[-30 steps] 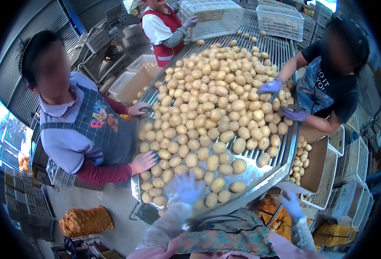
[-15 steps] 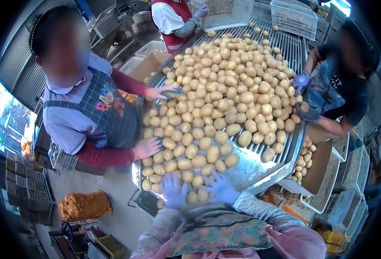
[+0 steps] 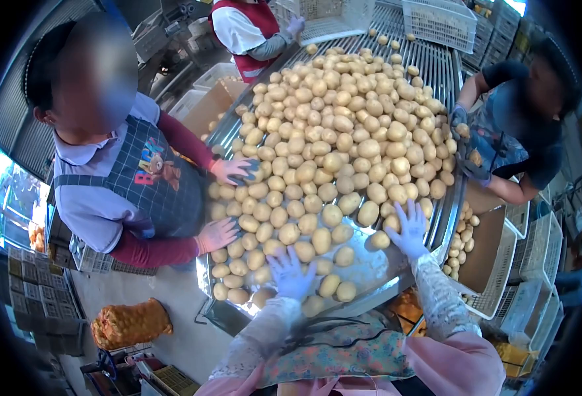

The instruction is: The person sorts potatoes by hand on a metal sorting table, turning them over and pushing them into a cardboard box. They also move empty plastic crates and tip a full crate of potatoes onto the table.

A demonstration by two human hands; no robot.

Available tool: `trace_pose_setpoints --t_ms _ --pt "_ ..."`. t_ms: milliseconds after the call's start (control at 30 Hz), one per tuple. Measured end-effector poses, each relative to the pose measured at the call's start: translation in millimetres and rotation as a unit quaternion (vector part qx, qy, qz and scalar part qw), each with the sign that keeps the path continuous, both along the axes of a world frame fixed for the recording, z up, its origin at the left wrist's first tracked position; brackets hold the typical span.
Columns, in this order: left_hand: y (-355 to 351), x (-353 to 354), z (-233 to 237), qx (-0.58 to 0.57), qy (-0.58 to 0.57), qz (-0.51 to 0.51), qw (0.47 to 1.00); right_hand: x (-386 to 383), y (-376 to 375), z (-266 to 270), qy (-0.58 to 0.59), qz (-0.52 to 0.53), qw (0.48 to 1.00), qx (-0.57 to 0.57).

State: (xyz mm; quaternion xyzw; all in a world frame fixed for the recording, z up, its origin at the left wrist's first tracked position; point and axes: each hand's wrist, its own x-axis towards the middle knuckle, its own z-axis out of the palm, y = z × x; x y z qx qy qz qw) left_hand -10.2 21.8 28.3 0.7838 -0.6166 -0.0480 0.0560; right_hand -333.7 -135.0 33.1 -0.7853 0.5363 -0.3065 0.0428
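A large heap of potatoes (image 3: 343,125) covers much of a metal sorting table (image 3: 376,270), with slatted bars toward the back and a smooth sheet at the front. My left hand (image 3: 292,272), in a light purple glove, lies spread over potatoes near the front edge. My right hand (image 3: 410,231), gloved alike, reaches out with fingers apart at the lower right side of the heap, against the potatoes there. Some loose potatoes lie on the smooth metal between my hands. Neither hand grips a potato.
At the left a co-worker's two gloved hands (image 3: 218,234) rest on potatoes. Another co-worker at the right holds potatoes beside the table. Across the table a person grips a white crate (image 3: 324,20). A box of potatoes (image 3: 462,241) stands at the right, and a full net sack (image 3: 131,323) on the floor.
My right hand has moved right and forward to the heap's edge. My left hand has shifted slightly right and forward. Several potatoes at the front have spread on the smooth metal.
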Motion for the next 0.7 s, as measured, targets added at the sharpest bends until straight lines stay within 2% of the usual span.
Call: trace_pose_setpoints --t_ms 67,100,133,167,233,300,367,433,467,500,533,567,600,633,667,700 --pt "-9 -23 5 -0.028 0.007 0.013 1.0 20 -14 7 0.121 -0.08 0.988 0.056" --pt "-5 -29 4 -0.056 0.015 -0.073 0.996 34 -11 17 0.124 -0.092 0.985 0.082" --pt "3 -31 5 -0.081 0.021 -0.16 0.984 45 -6 24 0.12 -0.068 0.988 0.068" --pt "14 -27 6 -0.085 0.019 -0.163 0.983 50 1 26 0.117 -0.044 0.991 0.055" --pt "41 -9 14 -0.064 0.128 -0.279 0.95 52 20 20 0.103 0.086 0.99 0.036" --pt "69 18 6 -0.126 0.098 -0.299 0.941 63 54 30 0.19 0.14 0.972 0.014" --pt "86 37 3 -0.134 0.087 -0.275 0.948 71 91 9 0.095 0.18 0.978 0.046" --pt "81 49 -16 -0.138 0.203 -0.215 0.945 89 111 9 0.109 0.193 0.975 0.007" --pt "69 47 4 -0.109 0.237 -0.174 0.95 105 110 11 0.041 0.215 0.975 0.023" --pt "48 42 8 -0.119 0.223 -0.179 0.951 118 108 16 -0.022 0.24 0.97 0.043" --pt "31 33 9 -0.152 0.383 -0.11 0.905 132 106 23 -0.028 0.241 0.97 0.031" --pt "18 23 13 -0.175 0.535 -0.038 0.826 146 109 31 -0.071 0.309 0.935 0.161" --pt "5 13 23 -0.178 0.533 -0.039 0.826 154 113 34 -0.108 0.369 0.876 0.291" --pt "-13 4 38 -0.176 0.647 -0.021 0.741 159 116 28 -0.107 0.37 0.878 0.286" --pt "-24 -3 45 -0.169 0.748 -0.004 0.642 165 122 17 -0.174 0.317 0.839 0.407" --pt "-32 -5 37 -0.171 0.748 -0.007 0.642 170 124 11 -0.237 0.256 0.78 0.519"
